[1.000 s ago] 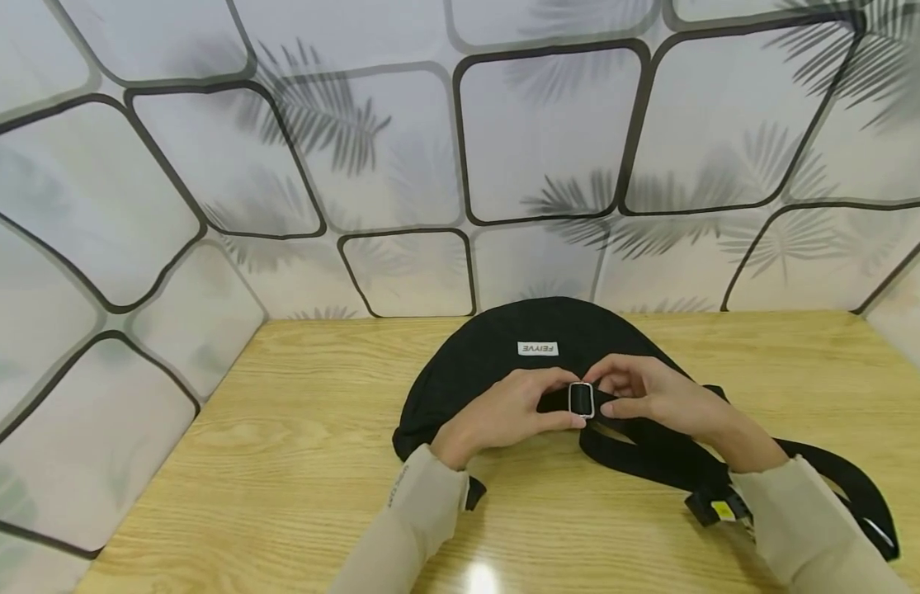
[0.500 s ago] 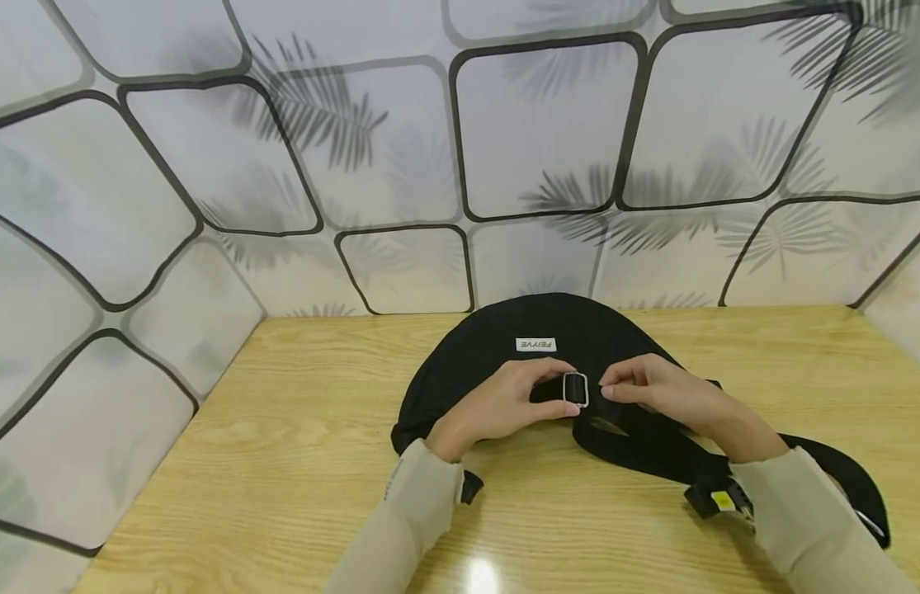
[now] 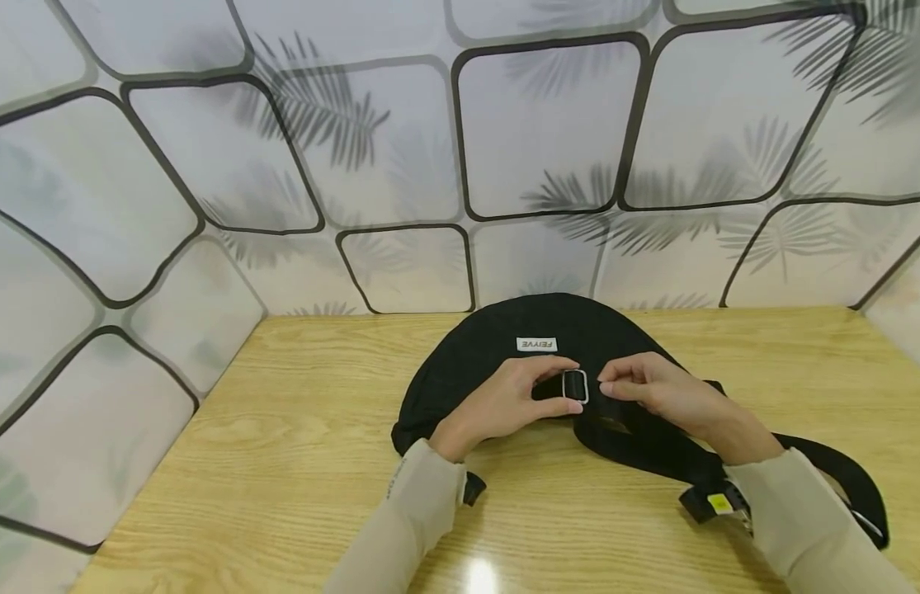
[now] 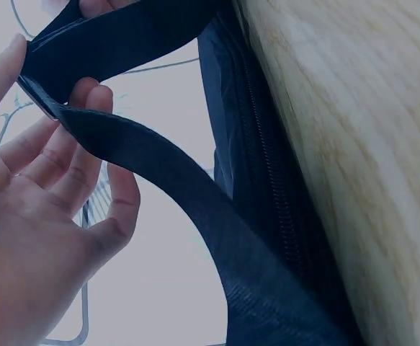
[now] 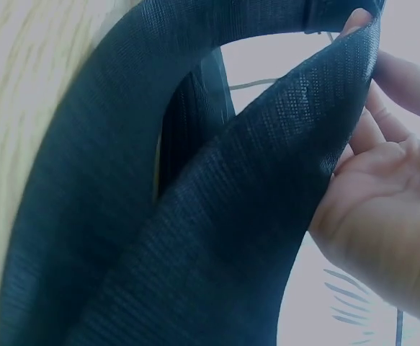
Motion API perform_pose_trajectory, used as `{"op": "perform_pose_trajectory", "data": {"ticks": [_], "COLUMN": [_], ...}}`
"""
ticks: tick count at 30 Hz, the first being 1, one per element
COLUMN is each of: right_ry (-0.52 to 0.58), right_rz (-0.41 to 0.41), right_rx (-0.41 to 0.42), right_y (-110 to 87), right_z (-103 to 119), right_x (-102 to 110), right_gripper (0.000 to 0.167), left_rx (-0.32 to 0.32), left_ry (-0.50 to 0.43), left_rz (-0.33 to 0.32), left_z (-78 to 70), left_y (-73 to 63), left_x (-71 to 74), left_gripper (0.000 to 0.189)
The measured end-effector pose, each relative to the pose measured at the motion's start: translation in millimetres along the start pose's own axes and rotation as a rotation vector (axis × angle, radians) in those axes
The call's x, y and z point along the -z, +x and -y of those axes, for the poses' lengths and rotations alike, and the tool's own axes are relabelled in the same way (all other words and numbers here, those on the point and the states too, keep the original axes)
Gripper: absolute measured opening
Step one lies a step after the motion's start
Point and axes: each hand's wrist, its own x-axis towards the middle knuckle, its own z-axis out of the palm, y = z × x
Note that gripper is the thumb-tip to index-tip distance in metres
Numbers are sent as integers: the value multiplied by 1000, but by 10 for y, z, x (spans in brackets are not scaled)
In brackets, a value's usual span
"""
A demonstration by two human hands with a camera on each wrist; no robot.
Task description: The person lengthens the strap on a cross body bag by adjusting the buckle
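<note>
A black waist bag (image 3: 563, 322) with a white label (image 3: 537, 344) lies at the back of the wooden table. In front of it my left hand (image 3: 489, 404) pinches a silver slider buckle (image 3: 586, 386), thumb below and fingers above, with black webbing threaded through. Just right of the buckle, my right hand (image 3: 671, 392) pinches the black strap (image 3: 634, 454) between thumb and fingertips. In the right wrist view that strap (image 5: 238, 187) folds up to the fingertips. Webbing (image 4: 145, 155) hangs in a curve from the slider in the left wrist view, where the frame itself is mostly hidden.
A black clip (image 3: 700, 503) with a yellow mark lies near the right sleeve. The strap's far loop (image 3: 864, 487) reaches right along the table (image 3: 281, 487). Another black buckle end (image 3: 473, 488) shows beside the left cuff. Patterned curtains (image 3: 549, 132) stand behind.
My right fingers have drawn slightly right, away from the slider, and come together in a pinch on the strap. The slider, still in my left hand, has shifted a little left.
</note>
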Motion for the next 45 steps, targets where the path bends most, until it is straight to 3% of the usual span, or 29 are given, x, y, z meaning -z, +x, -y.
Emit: {"op": "perform_pose_trajectory", "data": {"ticks": [4, 12, 21, 27, 34, 40, 45], "right_ry": [39, 98, -23, -75, -61, -45, -33], "right_rz": [-5, 7, 55, 61, 29, 21, 22], "right_rx": [28, 86, 7, 22, 53, 86, 50], "right_y": [26, 69, 29, 6, 37, 47, 20], "right_z": [-5, 3, -11, -46, -53, 2, 39], "right_x": [-35, -115, -16, 34, -33, -86, -64], "right_gripper": [17, 19, 20, 16, 15, 15, 16], "left_rx": [-13, -103, -93, -80, -47, -90, -111], "left_ry": [-15, -77, -54, -51, -84, -120, -113], "left_rz": [-1, 42, 14, -10, 5, 71, 59], "left_z": [-1, -4, 3, 12, 3, -10, -28], "left_y": [-13, 6, -15, -16, -9, 17, 17], "left_x": [16, -38, 41, 71, 33, -42, -18], "left_gripper": [48, 42, 41, 42, 44, 44, 41]}}
